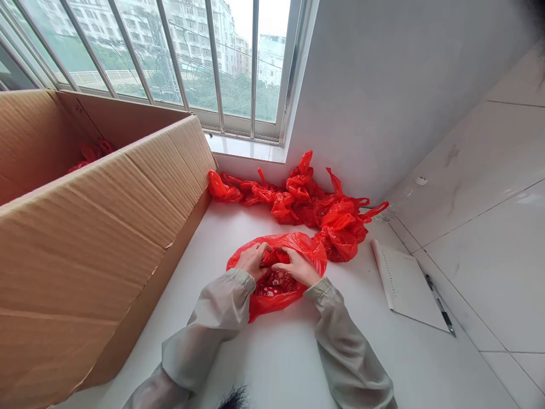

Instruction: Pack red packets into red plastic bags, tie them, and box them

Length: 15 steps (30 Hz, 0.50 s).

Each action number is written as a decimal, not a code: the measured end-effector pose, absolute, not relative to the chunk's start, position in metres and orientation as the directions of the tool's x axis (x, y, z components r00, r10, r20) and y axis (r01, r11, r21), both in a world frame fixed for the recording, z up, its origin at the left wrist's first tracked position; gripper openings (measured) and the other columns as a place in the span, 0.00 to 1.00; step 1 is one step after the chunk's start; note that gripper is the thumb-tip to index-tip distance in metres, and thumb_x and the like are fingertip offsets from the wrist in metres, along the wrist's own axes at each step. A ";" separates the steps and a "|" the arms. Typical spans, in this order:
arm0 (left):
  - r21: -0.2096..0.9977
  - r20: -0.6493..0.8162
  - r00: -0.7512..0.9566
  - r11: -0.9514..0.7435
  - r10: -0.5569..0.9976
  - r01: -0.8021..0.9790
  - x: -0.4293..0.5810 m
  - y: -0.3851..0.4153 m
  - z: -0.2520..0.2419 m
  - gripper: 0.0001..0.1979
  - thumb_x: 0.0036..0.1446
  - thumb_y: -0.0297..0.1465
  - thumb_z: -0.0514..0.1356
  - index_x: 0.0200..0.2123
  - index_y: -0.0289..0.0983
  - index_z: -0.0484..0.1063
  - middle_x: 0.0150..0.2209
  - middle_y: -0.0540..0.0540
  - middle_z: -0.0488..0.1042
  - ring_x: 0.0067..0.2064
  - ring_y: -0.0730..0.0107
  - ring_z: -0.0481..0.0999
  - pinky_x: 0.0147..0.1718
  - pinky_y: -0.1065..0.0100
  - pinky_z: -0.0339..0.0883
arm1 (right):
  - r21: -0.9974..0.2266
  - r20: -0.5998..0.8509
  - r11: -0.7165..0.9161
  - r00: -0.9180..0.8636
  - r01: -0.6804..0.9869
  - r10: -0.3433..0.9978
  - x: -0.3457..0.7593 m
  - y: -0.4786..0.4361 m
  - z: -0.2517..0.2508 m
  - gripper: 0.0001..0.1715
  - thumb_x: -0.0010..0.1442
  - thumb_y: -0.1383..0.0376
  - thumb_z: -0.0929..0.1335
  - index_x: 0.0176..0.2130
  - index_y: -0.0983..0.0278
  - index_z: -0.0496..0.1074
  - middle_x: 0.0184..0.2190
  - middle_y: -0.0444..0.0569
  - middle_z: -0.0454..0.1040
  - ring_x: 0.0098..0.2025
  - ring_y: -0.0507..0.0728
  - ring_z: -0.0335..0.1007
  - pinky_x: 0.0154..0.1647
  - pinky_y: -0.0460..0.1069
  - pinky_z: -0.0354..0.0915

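Note:
A red plastic bag (272,307) lies on the white surface in front of me, its mouth spread wide. Inside it are red packets (276,281) with white flower-like prints; how many I cannot make out. My left hand (253,261) reaches into the mouth from the left, fingers bent and closed on red plastic. From the right comes my right hand (299,267), thumb and fingers curled round red plastic at the middle of the opening. Some fingertips are hidden in the folds. Both hands are close together, with only a small gap between them.
Several tied red bags (298,199) line the wall behind. At left stands a large open cardboard box (140,210) with red bags (91,153) inside. A notebook (415,287) and a pen (443,309) lie at right by the tiled wall. A barred window (238,68) is behind.

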<state>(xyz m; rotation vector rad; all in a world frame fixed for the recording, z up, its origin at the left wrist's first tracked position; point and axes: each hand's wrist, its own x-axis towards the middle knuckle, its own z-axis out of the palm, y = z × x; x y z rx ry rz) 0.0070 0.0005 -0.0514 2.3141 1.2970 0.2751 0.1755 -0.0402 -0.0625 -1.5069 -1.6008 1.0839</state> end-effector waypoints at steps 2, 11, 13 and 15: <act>0.543 -0.018 0.555 -0.458 0.831 0.703 0.003 0.003 -0.048 0.13 0.48 0.30 0.65 0.40 0.39 0.72 0.35 0.48 0.73 0.38 0.61 0.74 0.38 0.66 0.65 | -0.932 -0.057 0.003 -0.155 0.364 0.986 0.175 -0.038 -0.067 0.14 0.53 0.64 0.71 0.42 0.62 0.74 0.41 0.46 0.77 0.46 0.58 0.72 0.51 0.53 0.65; 0.863 0.009 0.500 -0.259 0.866 0.433 -0.024 0.015 -0.034 0.08 0.43 0.37 0.64 0.25 0.39 0.73 0.25 0.49 0.76 0.31 0.63 0.74 0.34 0.66 0.66 | -0.933 0.084 0.132 -0.154 0.335 0.985 0.179 -0.037 -0.055 0.07 0.57 0.60 0.67 0.34 0.60 0.66 0.35 0.44 0.73 0.40 0.57 0.68 0.45 0.50 0.64; 0.885 0.035 0.454 -0.239 0.890 0.399 -0.027 0.015 -0.028 0.11 0.45 0.40 0.64 0.28 0.39 0.75 0.28 0.48 0.77 0.33 0.63 0.75 0.35 0.66 0.67 | -0.921 0.137 0.159 -0.086 0.357 0.987 0.177 -0.039 -0.047 0.06 0.57 0.60 0.67 0.34 0.60 0.66 0.35 0.45 0.73 0.39 0.57 0.68 0.44 0.50 0.64; 0.852 0.057 0.408 -0.257 0.911 0.456 -0.033 0.013 -0.023 0.11 0.46 0.39 0.65 0.33 0.40 0.75 0.33 0.47 0.78 0.37 0.60 0.76 0.37 0.65 0.68 | -0.914 0.189 0.178 -0.006 0.365 0.982 0.177 -0.041 -0.042 0.07 0.58 0.61 0.66 0.38 0.60 0.66 0.36 0.47 0.74 0.40 0.58 0.70 0.45 0.51 0.65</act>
